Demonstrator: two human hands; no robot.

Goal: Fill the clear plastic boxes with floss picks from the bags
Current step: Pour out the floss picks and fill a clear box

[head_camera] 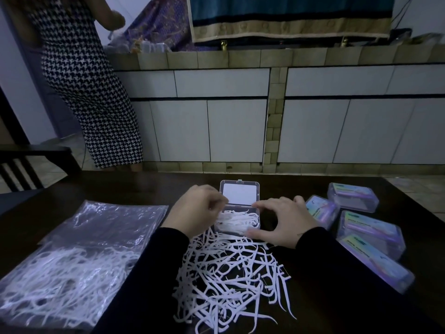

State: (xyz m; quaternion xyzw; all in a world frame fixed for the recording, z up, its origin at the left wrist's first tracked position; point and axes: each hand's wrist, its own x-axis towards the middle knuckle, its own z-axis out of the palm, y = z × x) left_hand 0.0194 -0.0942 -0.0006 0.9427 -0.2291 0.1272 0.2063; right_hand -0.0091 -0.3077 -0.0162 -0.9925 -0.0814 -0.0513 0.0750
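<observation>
Head view. My left hand (196,209) is at the left edge of the open clear plastic box (238,219), fingers curled and pinching floss picks at the box's left rim. My right hand (283,221) rests against the right side of the same box, fingers spread, the thumb along the near right corner, the forefinger on the far right corner. The box sits on the dark table (101,186), near the middle, with its lid (239,192) standing upright on the far side. White floss picks fill the box tray.

A loose heap of floss picks (231,273) lies on the table just near of the box, between my black sleeves (149,266). To the left lies a clear plastic bag (72,256), flat, with more floss picks in its near half. To the right, four closed boxes (370,233) with coloured labels lie clustered, touching one another.

Beyond the table stand white cabinet doors (236,130) under a tiled counter. A person in a houndstooth dress (89,88) stands at far left beside the counter.
</observation>
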